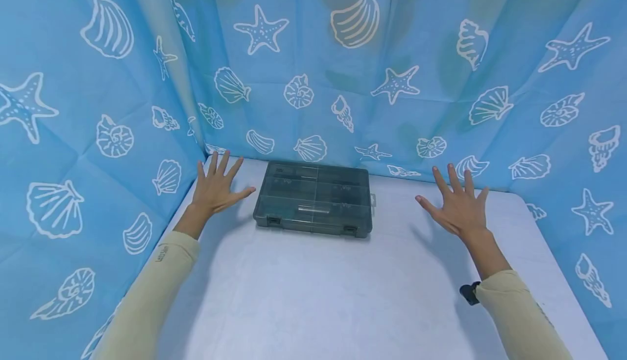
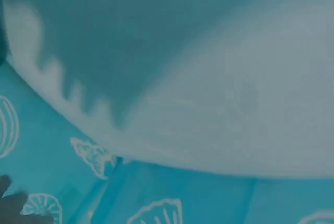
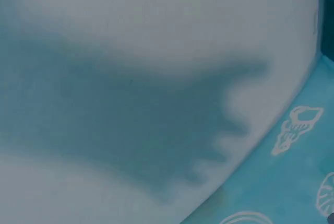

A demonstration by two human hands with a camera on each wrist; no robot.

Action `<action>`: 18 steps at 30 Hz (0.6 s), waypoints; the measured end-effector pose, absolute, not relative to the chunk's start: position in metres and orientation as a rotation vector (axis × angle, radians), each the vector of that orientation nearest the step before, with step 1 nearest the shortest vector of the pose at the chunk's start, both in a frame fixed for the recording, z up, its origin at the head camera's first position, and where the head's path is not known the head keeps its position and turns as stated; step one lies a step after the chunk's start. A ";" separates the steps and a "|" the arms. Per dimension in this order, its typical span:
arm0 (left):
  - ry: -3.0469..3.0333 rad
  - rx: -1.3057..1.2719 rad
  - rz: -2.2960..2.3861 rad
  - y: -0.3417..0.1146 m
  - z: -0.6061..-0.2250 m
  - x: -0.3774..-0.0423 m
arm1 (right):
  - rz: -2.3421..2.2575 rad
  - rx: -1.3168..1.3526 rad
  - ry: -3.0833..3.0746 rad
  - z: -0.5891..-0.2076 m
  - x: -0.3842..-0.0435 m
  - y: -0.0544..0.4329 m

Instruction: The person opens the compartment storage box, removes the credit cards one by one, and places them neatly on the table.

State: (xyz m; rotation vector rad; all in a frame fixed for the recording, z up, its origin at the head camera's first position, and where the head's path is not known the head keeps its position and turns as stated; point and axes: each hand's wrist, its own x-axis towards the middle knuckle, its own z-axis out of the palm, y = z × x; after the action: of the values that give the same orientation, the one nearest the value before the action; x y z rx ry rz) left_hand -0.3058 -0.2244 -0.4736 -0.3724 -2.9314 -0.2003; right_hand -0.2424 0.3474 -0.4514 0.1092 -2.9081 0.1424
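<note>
A dark translucent plastic compartment box point(image 1: 313, 199) with its lid down lies at the back of the white table. Two latches show on its front side and a small clear tab on its right end. Left of the box, my left hand point(image 1: 215, 185) is held above the table with fingers spread, holding nothing. To the right of the box, my right hand point(image 1: 460, 205) is also raised, fingers apart and palm down. In the left wrist view, dark fingers point(image 2: 15, 205) show in the lower left corner, with a hand shadow on the table.
The white table point(image 1: 313, 294) is bordered by a blue curtain point(image 1: 303, 49) printed with shells and starfish at the back and both sides. A dark strap piece point(image 1: 469, 293) sits at my right wrist, beside the beige sleeve point(image 1: 519, 311).
</note>
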 end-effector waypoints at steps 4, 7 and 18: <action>-2.990 -0.262 -0.573 -0.214 -0.473 -0.304 | 0.558 0.068 -2.871 -0.447 -0.234 0.321; -3.063 -0.125 -0.965 -0.203 -0.473 -0.303 | 1.034 0.074 -2.827 -0.447 -0.225 0.291; -3.112 0.236 -1.672 -0.175 -0.481 -0.302 | 2.306 0.031 -2.693 -0.485 -0.192 0.208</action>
State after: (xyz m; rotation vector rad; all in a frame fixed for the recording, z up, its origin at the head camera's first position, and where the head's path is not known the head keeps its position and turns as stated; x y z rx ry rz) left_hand -0.3015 -0.1749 -0.4808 0.2358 -3.1123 -1.6719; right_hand -0.1918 0.2083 -0.4852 0.0314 -2.6930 2.3064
